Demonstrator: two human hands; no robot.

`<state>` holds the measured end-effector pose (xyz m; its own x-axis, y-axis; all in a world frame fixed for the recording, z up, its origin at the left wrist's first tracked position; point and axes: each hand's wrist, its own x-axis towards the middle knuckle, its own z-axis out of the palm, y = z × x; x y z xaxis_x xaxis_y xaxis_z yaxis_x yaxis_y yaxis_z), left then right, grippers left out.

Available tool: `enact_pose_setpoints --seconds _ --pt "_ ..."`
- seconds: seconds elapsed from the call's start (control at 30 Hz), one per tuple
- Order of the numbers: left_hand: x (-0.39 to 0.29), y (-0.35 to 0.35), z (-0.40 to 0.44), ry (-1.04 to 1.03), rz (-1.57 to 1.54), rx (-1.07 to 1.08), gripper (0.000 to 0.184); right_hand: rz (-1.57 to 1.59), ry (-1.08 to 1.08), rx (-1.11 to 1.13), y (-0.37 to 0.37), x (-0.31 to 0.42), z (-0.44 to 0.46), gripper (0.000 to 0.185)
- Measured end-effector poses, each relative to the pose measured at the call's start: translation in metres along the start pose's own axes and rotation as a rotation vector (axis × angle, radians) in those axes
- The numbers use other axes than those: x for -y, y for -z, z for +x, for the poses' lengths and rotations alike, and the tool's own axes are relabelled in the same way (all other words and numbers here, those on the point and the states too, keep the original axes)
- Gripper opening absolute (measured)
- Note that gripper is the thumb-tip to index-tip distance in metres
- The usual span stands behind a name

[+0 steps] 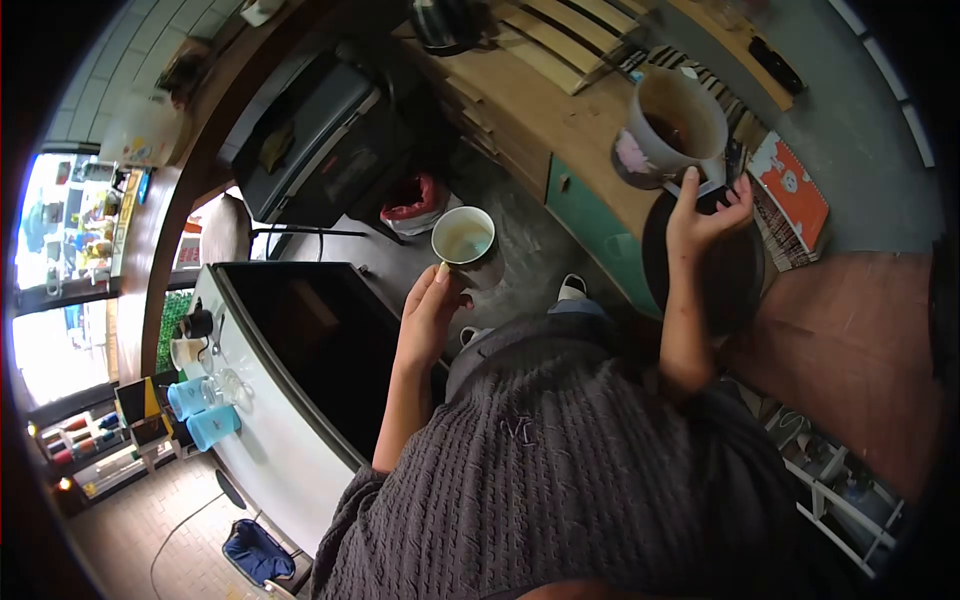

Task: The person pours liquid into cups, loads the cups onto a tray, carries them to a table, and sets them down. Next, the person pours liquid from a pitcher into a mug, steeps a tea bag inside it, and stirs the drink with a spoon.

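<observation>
My left hand (430, 308) is closed around a cup (464, 236) with a pale rim, tilted so that its light inside faces me. The cup is over the floor, in front of my body. On the right, my right hand (700, 222) has its thumb and fingers around the handle of a translucent pitcher (645, 150). The pitcher's opening faces me, and its inside is brownish. A pink patch marks its outer side. Part of the handle is hidden by my fingers. A dark round object (690, 270) lies below my right hand, partly covered by my forearm.
A wooden counter (540, 115) with a slatted rack (575, 40) and a dark kettle (443, 25) runs behind the pitcher. An orange notebook (790, 185) is at the right. Left are a white-topped cabinet (270, 425) with blue cups (212, 427), a red-lined bin (415, 203) and a dark case (305, 135).
</observation>
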<state>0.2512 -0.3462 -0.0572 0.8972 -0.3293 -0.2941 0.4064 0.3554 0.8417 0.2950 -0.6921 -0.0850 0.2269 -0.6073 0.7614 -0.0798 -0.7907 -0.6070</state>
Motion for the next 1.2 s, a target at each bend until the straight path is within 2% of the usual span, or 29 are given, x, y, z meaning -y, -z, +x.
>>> enact_pose_setpoints --seconds 0.07,0.13,0.17,0.3,0.4,0.47,0.53,0.6,0.67,0.77,0.87,0.93,1.0,1.2 --pt "0.005 -0.027 0.018 0.025 0.049 -0.092 0.022 -0.048 -0.061 0.184 -0.006 -0.069 0.007 0.057" --pt "0.005 -0.046 0.030 0.034 0.055 -0.115 0.022 0.291 -0.577 0.435 -0.013 -0.075 0.009 0.051" --pt "0.006 -0.053 0.034 0.040 0.056 -0.146 0.023 0.251 -0.552 0.372 -0.021 -0.082 0.005 0.040" --pt "0.004 -0.064 0.050 0.011 0.066 -0.151 0.029 0.278 -0.602 0.456 -0.034 -0.103 0.009 0.034" --pt "-0.001 -0.065 0.062 0.005 0.150 -0.183 0.030 0.292 -0.480 0.246 -0.051 -0.114 -0.003 0.033" --pt "-0.009 -0.065 0.074 -0.010 0.143 -0.181 0.029 0.294 -0.456 0.215 -0.058 -0.117 0.001 0.033" --pt "-0.019 -0.061 0.084 -0.006 0.185 -0.186 0.028 0.341 -0.573 0.232 -0.060 -0.102 0.012 0.034" --pt "-0.029 -0.054 0.097 -0.031 0.155 -0.176 0.027 0.345 -0.558 0.226 -0.057 -0.087 0.027 0.033" --pt "-0.040 -0.041 0.114 -0.034 0.215 -0.129 0.027 0.355 -0.384 0.180 -0.048 -0.061 0.050 0.032" --pt "-0.067 -0.034 0.134 -0.016 0.312 -0.103 0.033 0.348 -0.383 0.265 -0.030 -0.034 0.092 0.028" --pt "-0.086 -0.034 0.154 -0.043 0.367 -0.098 0.035 0.501 -0.535 0.425 0.001 -0.003 0.137 0.025" --pt "-0.097 -0.036 0.162 -0.048 0.372 -0.073 0.036 0.541 -0.510 0.368 0.010 0.038 0.157 0.027" --pt "-0.101 -0.036 0.172 -0.048 0.357 -0.015 0.035 0.638 -0.540 0.512 0.025 0.052 0.172 0.027" --pt "-0.121 -0.061 0.176 -0.092 0.417 0.099 0.034 0.493 -0.621 0.654 0.049 0.114 0.182 0.028"
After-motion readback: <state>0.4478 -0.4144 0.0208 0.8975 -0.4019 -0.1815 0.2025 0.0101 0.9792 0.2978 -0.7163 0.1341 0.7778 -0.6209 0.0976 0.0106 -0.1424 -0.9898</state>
